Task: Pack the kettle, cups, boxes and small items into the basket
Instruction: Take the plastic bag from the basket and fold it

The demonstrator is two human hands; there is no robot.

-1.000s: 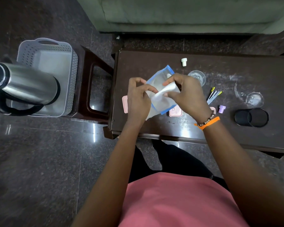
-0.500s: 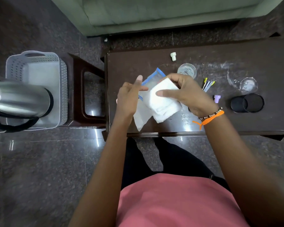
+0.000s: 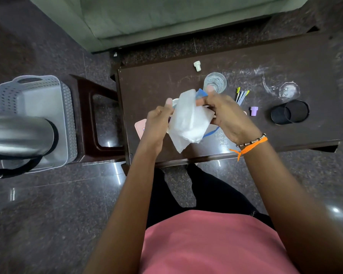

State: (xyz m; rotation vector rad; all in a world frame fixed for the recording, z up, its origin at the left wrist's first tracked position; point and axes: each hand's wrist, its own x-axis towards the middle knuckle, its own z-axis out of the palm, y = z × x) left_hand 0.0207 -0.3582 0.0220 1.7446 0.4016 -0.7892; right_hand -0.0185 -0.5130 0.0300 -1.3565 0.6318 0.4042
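Note:
Both hands hold a white, blue-edged plastic pouch point(image 3: 186, 119) above the near edge of the dark table point(image 3: 152, 84). My left hand point(image 3: 158, 121) grips its left side; my right hand point(image 3: 224, 113) grips its right side and blue top. A pink box point(image 3: 140, 127) lies partly hidden under my left hand. A clear glass cup point(image 3: 214, 82) stands behind the hands. The grey perforated basket point(image 3: 31, 89) sits on a stool at the left. The steel kettle point(image 3: 18, 133) lies across the basket's near end.
On the table's right part lie a black cup point(image 3: 289, 114), a clear glass lid point(image 3: 287, 90), a purple cap point(image 3: 253, 111), several small pens point(image 3: 242, 95) and a white cap point(image 3: 197, 66). A brown stool point(image 3: 99, 123) holds the basket. A green sofa point(image 3: 166, 14) stands behind.
The pouch has turned and folded between my hands, its blue top now toward my right hand. The view has tilted slightly; the kettle and basket stay in place.

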